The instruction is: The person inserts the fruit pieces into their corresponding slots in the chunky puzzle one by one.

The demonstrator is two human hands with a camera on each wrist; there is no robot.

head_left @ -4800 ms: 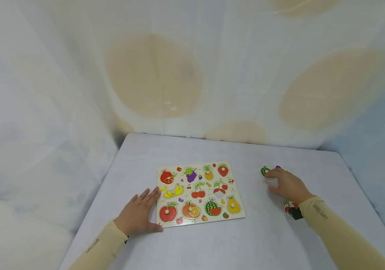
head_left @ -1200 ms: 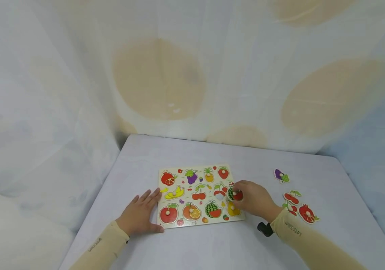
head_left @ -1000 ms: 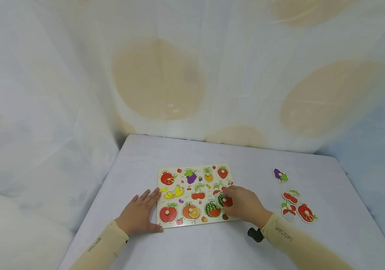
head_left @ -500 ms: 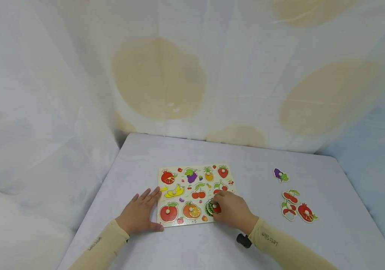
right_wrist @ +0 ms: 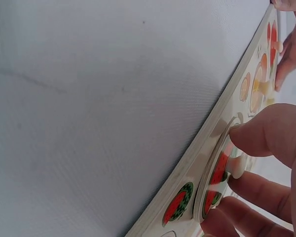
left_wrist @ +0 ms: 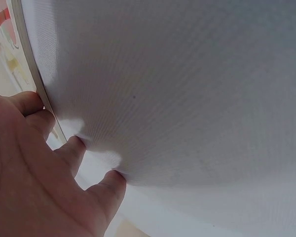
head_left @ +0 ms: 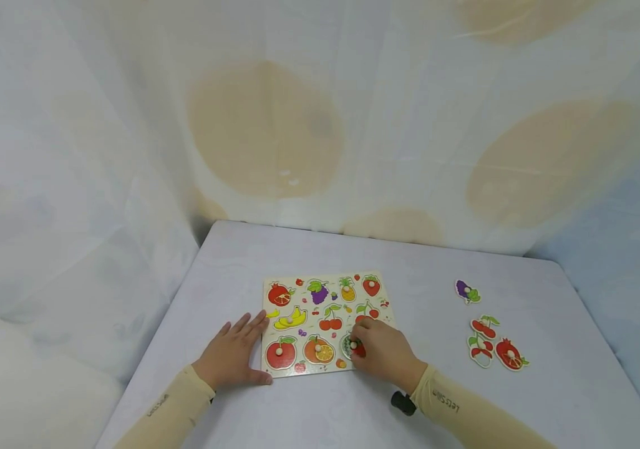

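Note:
A wooden fruit puzzle board (head_left: 325, 370) lies on the white table, pieces with small knobs set in several of its pictures. My right hand (head_left: 384, 352) holds the watermelon puzzle piece (right_wrist: 219, 170) over the watermelon picture in the front row. In the right wrist view the thumb lies on the piece's rim and the fingers are around its far side, beside the white knob (right_wrist: 236, 166). My left hand (head_left: 232, 352) lies with fingers spread at the board's left edge, fingertips and thumb against it. The right hand hides the pear and part of the watermelon.
Right of the board lie a loose grape piece (head_left: 467, 292), a cherry piece (head_left: 484, 327), another red-fruit piece (head_left: 480, 351) and a pomegranate piece (head_left: 511, 355). The last three lie close together. Hanging cloth (head_left: 376, 156) stands behind the table.
My right hand took the watermelon piece from the table's right side and carried it left onto the board, then settled over the watermelon picture. My left hand has stayed at the board's edge.

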